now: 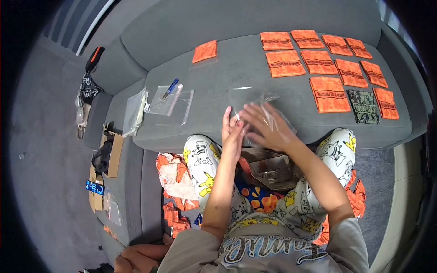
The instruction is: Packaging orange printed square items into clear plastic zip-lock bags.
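Observation:
A clear plastic bag (246,92) is held up over the front of the seat cushion, and its outline is hard to follow. My left hand (234,133) pinches it near its near-left edge, fingers pointing away from me. My right hand (271,129) is blurred, fingers spread, with shiny plastic across it; whether it is inside or behind the bag is unclear. Beyond lies a folded orange cloth (205,52) on a clear sleeve. To the right, several folded orange printed cloths (285,63) lie in rows, with one green camouflage cloth (363,107) among them.
On the left of the grey sofa (235,65) are loose clear sleeves (181,109), a blue pen-like tool (170,89) and a stack of plastic bags (135,114). An open cardboard box (116,153) and a lit phone (95,187) sit farther left. Another carton (273,170) stands between my knees. Orange cloth (175,177) lies below.

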A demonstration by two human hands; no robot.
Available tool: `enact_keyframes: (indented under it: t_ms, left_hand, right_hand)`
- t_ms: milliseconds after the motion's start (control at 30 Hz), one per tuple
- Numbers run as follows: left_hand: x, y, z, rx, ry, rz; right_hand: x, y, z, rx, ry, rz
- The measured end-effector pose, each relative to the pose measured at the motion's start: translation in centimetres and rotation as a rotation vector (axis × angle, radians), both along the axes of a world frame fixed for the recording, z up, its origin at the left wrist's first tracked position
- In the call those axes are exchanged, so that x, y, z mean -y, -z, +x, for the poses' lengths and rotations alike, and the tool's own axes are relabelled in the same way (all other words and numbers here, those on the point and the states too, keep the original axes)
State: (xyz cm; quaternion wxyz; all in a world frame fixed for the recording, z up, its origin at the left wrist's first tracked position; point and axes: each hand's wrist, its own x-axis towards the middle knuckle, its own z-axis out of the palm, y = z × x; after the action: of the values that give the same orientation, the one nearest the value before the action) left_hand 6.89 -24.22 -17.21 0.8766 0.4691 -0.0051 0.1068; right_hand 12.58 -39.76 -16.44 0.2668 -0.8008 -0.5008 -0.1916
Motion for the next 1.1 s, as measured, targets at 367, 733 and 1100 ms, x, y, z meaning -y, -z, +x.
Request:
enact_keyframes:
  t_ms: [367,733,1100]
  left_hand:
    - [-0.4,3.2,5.9,-0.21,-0.273,0.057]
    - [16.6,-2.5,7.1,0.673,-0.16,1.328]
    - [26.2,-0.2,13.6,0.878,0.047,1.658]
  right_hand:
    - [5.0,1.2,0.6,-0.17,0.07,0.04]
    - [21.1,0.5,-1.1,-1.29,0.404,1.554]
    - [22.8,2.2,2.1,-1.625,0.157,2.066]
